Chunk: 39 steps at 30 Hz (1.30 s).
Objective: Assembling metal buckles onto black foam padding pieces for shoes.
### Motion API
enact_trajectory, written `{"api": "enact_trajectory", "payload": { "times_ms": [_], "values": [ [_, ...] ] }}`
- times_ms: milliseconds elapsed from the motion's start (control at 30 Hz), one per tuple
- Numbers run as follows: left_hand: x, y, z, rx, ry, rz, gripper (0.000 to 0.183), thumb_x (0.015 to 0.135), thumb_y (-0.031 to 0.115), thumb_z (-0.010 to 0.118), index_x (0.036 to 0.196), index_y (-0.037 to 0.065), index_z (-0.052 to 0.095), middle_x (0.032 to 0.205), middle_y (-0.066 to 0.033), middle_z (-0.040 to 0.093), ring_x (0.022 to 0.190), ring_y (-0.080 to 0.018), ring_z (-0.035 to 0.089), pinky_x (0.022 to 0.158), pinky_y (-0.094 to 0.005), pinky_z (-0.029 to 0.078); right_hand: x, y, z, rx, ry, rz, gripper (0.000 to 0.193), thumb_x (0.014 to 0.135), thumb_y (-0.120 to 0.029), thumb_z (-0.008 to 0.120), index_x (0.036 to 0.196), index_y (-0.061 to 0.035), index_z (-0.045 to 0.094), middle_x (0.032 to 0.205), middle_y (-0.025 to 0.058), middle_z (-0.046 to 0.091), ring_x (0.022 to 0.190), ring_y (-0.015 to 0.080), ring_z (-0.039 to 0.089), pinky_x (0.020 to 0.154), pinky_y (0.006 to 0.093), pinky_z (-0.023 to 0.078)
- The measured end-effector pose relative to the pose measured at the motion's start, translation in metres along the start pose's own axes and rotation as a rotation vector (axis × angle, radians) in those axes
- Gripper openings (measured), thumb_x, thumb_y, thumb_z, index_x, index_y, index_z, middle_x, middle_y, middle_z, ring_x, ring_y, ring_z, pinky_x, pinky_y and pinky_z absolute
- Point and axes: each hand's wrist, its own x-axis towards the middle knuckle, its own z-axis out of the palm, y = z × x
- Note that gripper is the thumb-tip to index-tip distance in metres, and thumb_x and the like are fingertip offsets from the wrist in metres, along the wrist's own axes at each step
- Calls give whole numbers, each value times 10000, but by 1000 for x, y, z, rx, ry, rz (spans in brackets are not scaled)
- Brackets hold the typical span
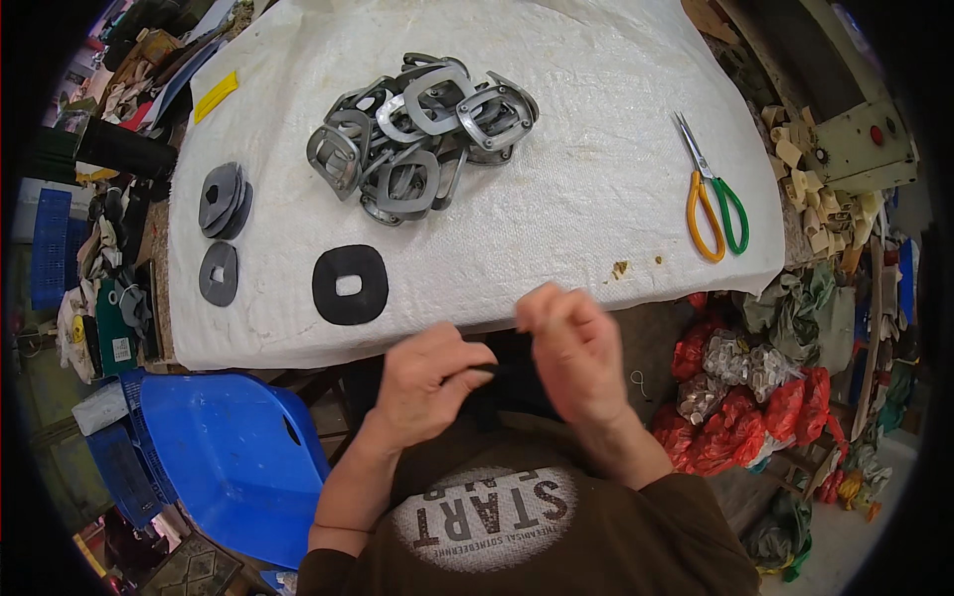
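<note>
My left hand [434, 382] is closed in front of my body, just off the table's near edge, thumb and forefinger pinched together. Something small and dark may lie between them against my dark shirt, but I cannot make it out. My right hand [574, 353] is raised beside it, slightly blurred, with fingers curled in; whatever it holds is hidden. Nearest the left hand on the table lies a black rounded-square pad [370, 298] with a hole in its centre. Beyond it sits a heap of grey rounded-square frames [407, 189], several with small holes in them.
Grey pads with centre holes lie at left, one single [229, 283] and a small stack [217, 199]. Scissors [704, 174] with orange and green handles rest at right on the white-covered table [596, 179]. A blue plastic chair [229, 447] stands near left; red bags [730, 427] fill the right side.
</note>
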Motion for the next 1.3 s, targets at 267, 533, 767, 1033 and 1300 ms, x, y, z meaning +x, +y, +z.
{"api": "enact_trajectory", "payload": {
  "times_ms": [267,533,767,1033,1300],
  "values": [
    [0,0,-8,-314,151,-130,161,765,136,679,787,-7,607,656,-10,494,581,-75,435,512,-203,315,1,9,-21,11,-258,109,122,912,-149,475,902,-27,483,949,80,492,842,120,430,781,267,358],
    [0,-1,-2,-475,185,-123,209,794,179,666,809,-16,594,673,-4,495,603,-62,426,533,-199,318,-6,11,-7,3,-204,107,123,875,-152,542,883,-43,486,921,120,519,837,170,521,811,308,407],
    [-3,-7,0,-587,166,-107,197,793,163,665,814,-18,591,664,-7,488,594,-69,410,530,-199,307,-5,17,-2,338,-136,268,111,864,-142,548,837,-49,495,865,97,519,749,212,543,869,378,380],
    [0,-1,4,-634,132,-19,187,760,155,686,771,-19,619,647,-50,555,575,-104,442,493,-225,334,-2,22,-5,595,-360,303,129,811,-130,619,804,-52,516,757,71,485,691,205,515,684,343,452],
    [0,-1,2,-623,119,16,190,750,155,696,773,-18,621,649,-44,555,575,-108,438,494,-232,325,-6,15,-2,554,-293,348,131,817,-87,597,904,-19,526,779,114,507,731,231,537,609,356,481]
  ]
}}
